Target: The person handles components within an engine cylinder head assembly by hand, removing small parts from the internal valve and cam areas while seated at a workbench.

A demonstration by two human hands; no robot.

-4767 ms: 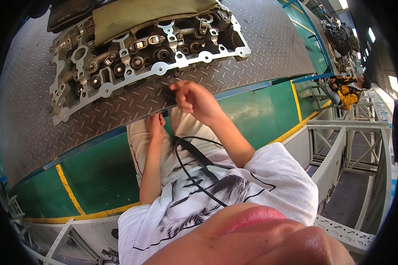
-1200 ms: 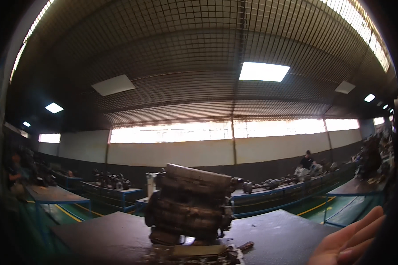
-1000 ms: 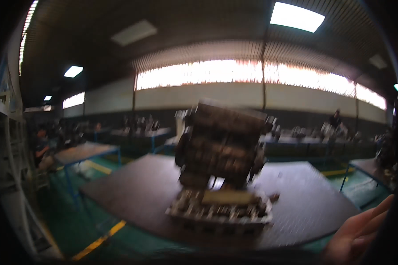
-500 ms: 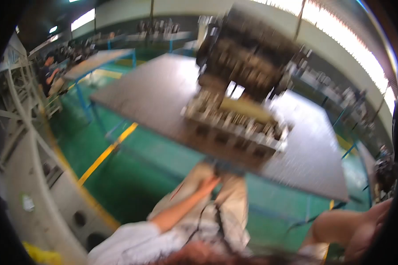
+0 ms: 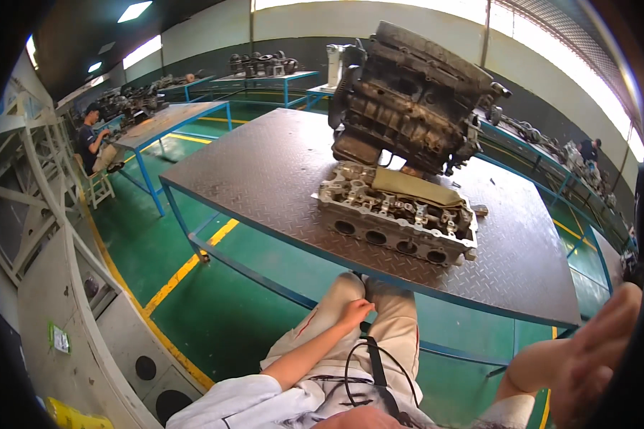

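My left hand [image 5: 355, 312] rests on my thigh, its fingers loosely curled and no object visible in them. At the right rim my right hand [image 5: 599, 350] is raised, blurred, its fingers stretched out and nothing seen in them. Neither hand touches the parts on the table. Nearest me, across the table from my lap, lies a metal cylinder head [image 5: 401, 225] with several round ports along its near side. A folded tan cloth [image 5: 416, 187] lies on top of it. Behind it stands a dark, grimy engine block [image 5: 411, 100], tilted.
The parts stand on a blue-framed table with a tread-plate top [image 5: 243, 168]. A person [image 5: 93, 139] sits by another table [image 5: 168, 121] at far left. White metal framing [image 5: 39, 186] runs along my left. Benches with engine parts [image 5: 261, 66] line the back.
My view has turned and steadied, so the table and engine parts look sharper and slightly shifted. My right hand is higher at the right rim. My left hand stays on my lap.
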